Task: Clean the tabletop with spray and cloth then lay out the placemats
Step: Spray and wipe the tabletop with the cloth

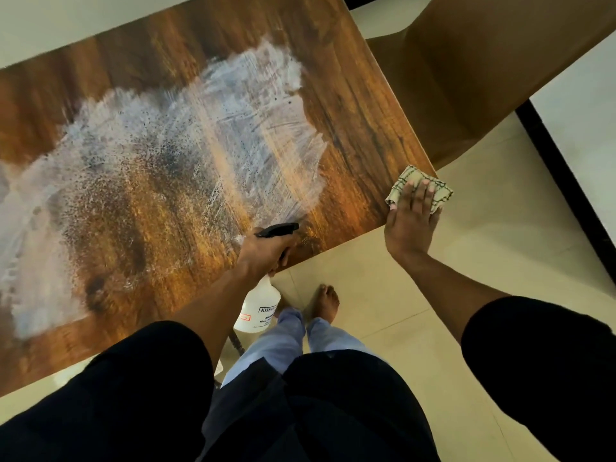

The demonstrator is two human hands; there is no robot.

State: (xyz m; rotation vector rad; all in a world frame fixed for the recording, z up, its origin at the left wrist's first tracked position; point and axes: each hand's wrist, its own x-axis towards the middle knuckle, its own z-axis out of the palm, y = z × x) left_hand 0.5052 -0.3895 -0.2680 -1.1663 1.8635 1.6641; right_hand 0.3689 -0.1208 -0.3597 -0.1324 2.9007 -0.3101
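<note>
Fingers of the left hand (263, 250) curl round a spray bottle (258, 308), right-hand fingers (421, 195) lie straight on a checked cloth (440, 191) at the tabletop (350, 95) corner; the wood is wet and smeared, wiping looks unfinished, no placemats in sight.

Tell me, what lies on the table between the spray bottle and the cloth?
Nothing: in the head view, only bare brown tabletop runs from the spray bottle to the cloth.

Dim, warm indoor light. Broad whitish glare across the wet surface (186, 145), brightest left and centre. Floor (416, 295) evenly lit, shadows soft. Wide-angle bending at edges. Slightly soft overall; black sleeves (540, 361) lose detail.
</note>
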